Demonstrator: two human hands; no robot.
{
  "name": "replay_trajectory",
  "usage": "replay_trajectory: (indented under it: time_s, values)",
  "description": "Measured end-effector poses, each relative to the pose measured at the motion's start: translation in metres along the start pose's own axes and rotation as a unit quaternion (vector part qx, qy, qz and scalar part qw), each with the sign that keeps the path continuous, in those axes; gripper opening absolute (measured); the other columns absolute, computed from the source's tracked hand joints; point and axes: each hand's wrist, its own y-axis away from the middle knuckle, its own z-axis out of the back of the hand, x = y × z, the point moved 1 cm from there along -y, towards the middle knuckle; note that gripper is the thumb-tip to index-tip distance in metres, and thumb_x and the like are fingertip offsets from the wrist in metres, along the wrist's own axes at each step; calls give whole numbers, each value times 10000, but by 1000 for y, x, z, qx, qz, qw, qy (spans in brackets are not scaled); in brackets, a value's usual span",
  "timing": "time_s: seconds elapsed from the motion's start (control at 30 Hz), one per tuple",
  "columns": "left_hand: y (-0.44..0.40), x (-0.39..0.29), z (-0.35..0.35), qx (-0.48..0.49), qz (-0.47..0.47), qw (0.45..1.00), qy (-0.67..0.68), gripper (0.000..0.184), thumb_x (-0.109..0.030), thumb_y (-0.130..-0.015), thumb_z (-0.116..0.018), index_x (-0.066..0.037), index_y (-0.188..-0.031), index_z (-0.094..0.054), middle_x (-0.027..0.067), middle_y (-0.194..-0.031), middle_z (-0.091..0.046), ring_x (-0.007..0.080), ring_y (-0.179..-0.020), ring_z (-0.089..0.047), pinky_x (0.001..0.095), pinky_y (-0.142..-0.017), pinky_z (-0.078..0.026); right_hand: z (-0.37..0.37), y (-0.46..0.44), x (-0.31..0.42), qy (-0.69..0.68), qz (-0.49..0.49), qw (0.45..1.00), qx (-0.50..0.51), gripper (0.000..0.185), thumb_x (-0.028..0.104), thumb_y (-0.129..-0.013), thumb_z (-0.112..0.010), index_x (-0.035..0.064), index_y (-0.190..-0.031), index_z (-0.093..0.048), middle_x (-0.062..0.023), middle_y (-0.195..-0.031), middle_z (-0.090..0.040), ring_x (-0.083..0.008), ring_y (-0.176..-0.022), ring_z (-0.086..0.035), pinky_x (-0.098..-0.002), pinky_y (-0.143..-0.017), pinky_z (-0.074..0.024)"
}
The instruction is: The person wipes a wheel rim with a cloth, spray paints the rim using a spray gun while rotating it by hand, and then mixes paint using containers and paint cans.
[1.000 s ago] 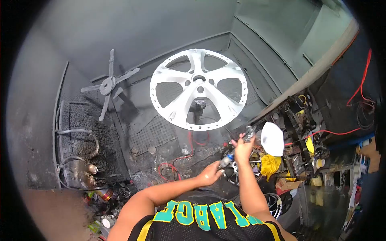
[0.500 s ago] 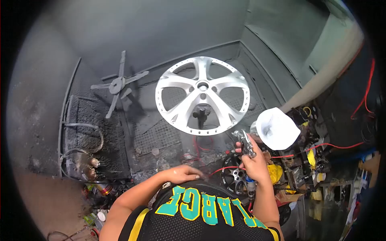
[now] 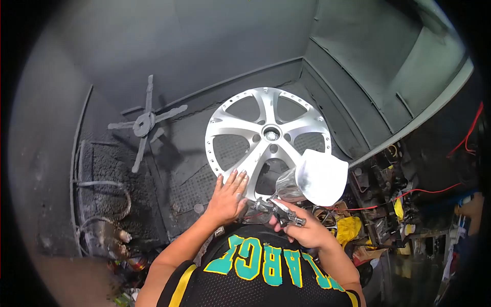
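Note:
A silver five-spoke wheel face (image 3: 248, 165) lies flat in front of me, raised on a stand that is mostly hidden beneath it. My left hand (image 3: 228, 199) is open, its fingers spread over the wheel's near-left edge; whether they press on it I cannot tell. In my right hand (image 3: 303, 228) is a metal spray gun (image 3: 281, 212), held close to my body at the wheel's near edge. Its shiny cup (image 3: 289, 185) carries a wide white paper-like cone (image 3: 323, 179), which overlaps the wheel's near-right part.
On the left stands a grey-coated cross-shaped stand (image 3: 144, 124). Grey booth walls (image 3: 235, 36) rise behind the wheel. To the right are cluttered shelves with a yellow cloth (image 3: 348, 230) and a red hose (image 3: 427, 190). A pale pipe (image 3: 102, 183) bends along the left wall.
My left hand has moved forward from near my body to the wheel's edge, fingers spreading. My right hand has brought the spray gun left and closer to me. The view has shifted slightly.

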Motion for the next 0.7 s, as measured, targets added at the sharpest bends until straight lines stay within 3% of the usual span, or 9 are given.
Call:
replay_trajectory:
  time_s: [0.13,0.33,0.53,0.6,0.7]
  values:
    - [-38,13,17,36,-62,997,14,672,-275,-951,-543,-14,-1534,-332,153,-1616,-309,344,-1531,-203,591,-1222,-120,8,-33,23,-36,-8,996,-87,744,-47,-867,-482,74,-1578,-296,-86,-1167,-626,-120,-948,-612,-233,-607,-531]
    - [-95,33,25,71,-131,985,86,656,-315,-979,-538,4,-1522,-351,175,-1620,-295,355,-1528,-206,571,-1222,-157,32,-74,47,31,-1,959,-280,770,-68,-829,-487,65,-1566,-309,-85,-1127,-611,-126,-901,-601,-231,-563,-527]
    - [-157,64,34,35,-144,975,166,651,-247,-891,-678,-64,-1468,-438,188,-1569,-375,402,-1499,-258,590,-1199,-219,21,-71,61,-36,49,938,-341,737,-74,-831,-462,-6,-1548,-306,-169,-1255,-608,-182,-1063,-638,-234,-594,-557]
    - [-184,74,41,-13,-157,969,190,547,-184,-846,-697,-82,-1361,-544,182,-1552,-402,421,-1485,-281,584,-1194,-241,15,-70,50,-40,62,935,-348,738,-66,-837,-462,-5,-1554,-296,-153,-1238,-611,-173,-1040,-634,-232,-603,-550]
    - [-228,77,48,12,-293,940,172,295,-172,-804,-719,-120,-1094,-710,149,-1553,-412,414,-1456,-331,590,-1183,-271,7,-72,41,-55,33,925,-375,738,-55,-841,-465,5,-1558,-305,-105,-1187,-615,-134,-978,-616,-229,-613,-532]
